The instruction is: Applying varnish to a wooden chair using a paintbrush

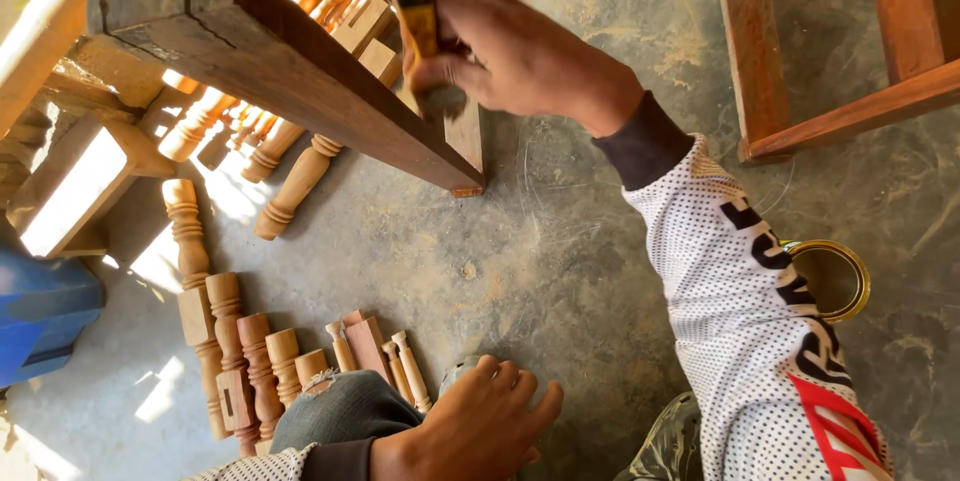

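My right hand (pixel 520 61) is closed around a brush (pixel 415 11) with a yellowish handle. Its dark bristles (pixel 442 101) press against the lower end of a dark wooden furniture frame (pixel 300 71), near the leg's foot (pixel 465 141). My left hand (pixel 480 426) lies at the bottom of the view, resting with its fingers spread on my bent knee (pixel 335 411) and holding nothing. A small grey rounded thing (pixel 455 371) peeks out just beyond its fingers. My right sleeve is white with dots and has a dark cuff.
Several turned wooden spindles (pixel 240 351) lie in a row on the concrete floor at lower left, with more (pixel 295 186) under the frame. A round open tin with a golden rim (pixel 835 276) sits beside my right forearm. Reddish wooden furniture legs (pixel 760 51) stand at upper right, a blue container (pixel 40 311) at left.
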